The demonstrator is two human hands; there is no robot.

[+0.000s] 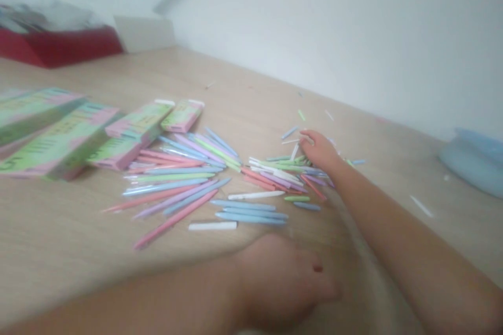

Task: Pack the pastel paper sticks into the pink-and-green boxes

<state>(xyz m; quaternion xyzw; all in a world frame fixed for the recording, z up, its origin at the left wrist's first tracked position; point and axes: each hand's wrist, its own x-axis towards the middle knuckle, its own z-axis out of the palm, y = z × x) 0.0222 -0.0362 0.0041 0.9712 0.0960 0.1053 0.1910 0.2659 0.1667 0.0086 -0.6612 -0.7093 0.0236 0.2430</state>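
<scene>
My right hand (320, 152) reaches over the far right part of a loose pile of pastel pen parts (291, 172). Its thumb and finger are close together beside a thin white stick (290, 141); blur hides whether they grip it. Nearer to me, my left hand (288, 277) is curled low over the table, its fingers smeared and mostly hidden, so anything inside cannot be made out. Just beyond it lie several light blue pens (251, 214), a white piece (212, 226) and a white pen (256, 195). Longer pink, blue, purple and green pens (176, 183) fan out leftward.
Green and pink printed boxes (58, 136) stand at left, with smaller boxes (183, 116) alongside. A red box (58, 47) sits at the back left. Blue plastic-looking bundles (475, 162) lie at right. Small sticks (422, 206) are scattered about; a white wall (353, 26) borders the table.
</scene>
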